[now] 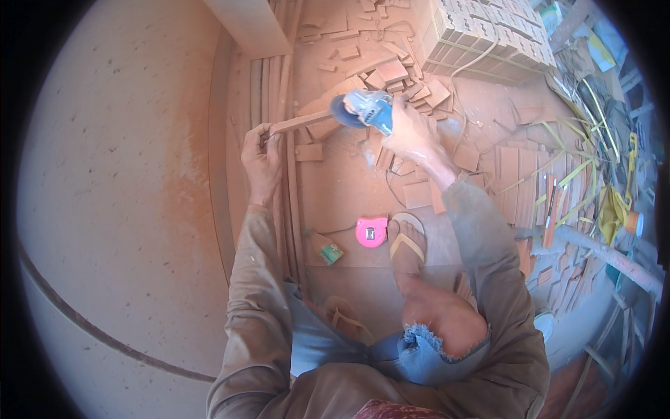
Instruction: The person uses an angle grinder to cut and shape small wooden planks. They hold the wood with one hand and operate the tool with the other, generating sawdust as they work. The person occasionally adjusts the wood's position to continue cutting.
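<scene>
My left hand (pixel 262 155) pinches one end of a narrow strip of reddish-brown tile (pixel 301 121), held out level above the dusty floor. In my right hand (pixel 412 136) is a blue angle grinder (pixel 371 109), gripped round its body. Its dark round disc (pixel 345 111) is at the far end of the strip; whether it cuts in or only touches, I cannot tell. The palm side of my right hand is hidden by the tool.
Broken tile pieces (pixel 391 72) lie beyond the grinder. A strapped stack of tiles (pixel 488 38) stands at the back right, rows of tiles (pixel 523 167) at the right. A pink tape measure (pixel 371 232) and small green box (pixel 331 253) lie near my feet. Long bars (pixel 285 188) run along the left wall.
</scene>
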`<state>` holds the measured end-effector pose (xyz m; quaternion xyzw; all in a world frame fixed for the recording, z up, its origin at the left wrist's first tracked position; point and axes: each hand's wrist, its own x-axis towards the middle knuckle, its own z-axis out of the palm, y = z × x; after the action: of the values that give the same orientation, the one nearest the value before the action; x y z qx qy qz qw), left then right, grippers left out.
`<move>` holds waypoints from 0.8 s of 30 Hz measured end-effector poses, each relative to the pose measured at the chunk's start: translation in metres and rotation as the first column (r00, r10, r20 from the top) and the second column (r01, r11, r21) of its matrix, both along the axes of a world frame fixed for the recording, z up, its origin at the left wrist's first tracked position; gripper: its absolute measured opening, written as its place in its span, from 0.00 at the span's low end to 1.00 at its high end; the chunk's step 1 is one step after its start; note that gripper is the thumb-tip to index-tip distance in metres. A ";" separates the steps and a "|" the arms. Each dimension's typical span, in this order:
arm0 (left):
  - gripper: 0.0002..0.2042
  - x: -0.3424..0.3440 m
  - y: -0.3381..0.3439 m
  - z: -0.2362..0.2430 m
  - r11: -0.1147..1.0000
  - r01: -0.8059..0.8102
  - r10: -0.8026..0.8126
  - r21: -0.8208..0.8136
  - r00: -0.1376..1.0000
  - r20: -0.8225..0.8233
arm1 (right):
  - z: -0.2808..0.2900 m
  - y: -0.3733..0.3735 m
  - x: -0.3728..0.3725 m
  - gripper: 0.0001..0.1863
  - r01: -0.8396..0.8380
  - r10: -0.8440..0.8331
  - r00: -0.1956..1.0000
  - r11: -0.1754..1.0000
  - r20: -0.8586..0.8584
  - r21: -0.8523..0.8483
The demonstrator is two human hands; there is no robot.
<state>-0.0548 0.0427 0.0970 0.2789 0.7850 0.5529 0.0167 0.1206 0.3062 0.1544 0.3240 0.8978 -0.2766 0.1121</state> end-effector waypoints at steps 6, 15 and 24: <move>0.07 0.003 0.002 0.005 1.000 0.000 -0.001 -0.031 0.999 -0.040 | 0.012 -0.019 -0.010 0.32 -0.114 0.114 0.993 0.993 -0.036 0.004; 0.08 -0.003 -0.010 -0.011 1.000 -0.007 0.008 -0.011 0.996 0.089 | -0.046 0.017 -0.001 0.37 0.016 -0.019 0.999 0.996 0.035 0.086; 0.07 -0.002 -0.008 -0.008 1.000 -0.023 0.023 0.007 0.998 0.055 | -0.021 -0.003 -0.008 0.36 -0.017 0.016 1.000 1.000 0.018 0.016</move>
<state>-0.0573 0.0350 0.0891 0.2545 0.7853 0.5636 0.0307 0.1131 0.3029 0.1336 0.3200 0.9016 -0.2653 0.1196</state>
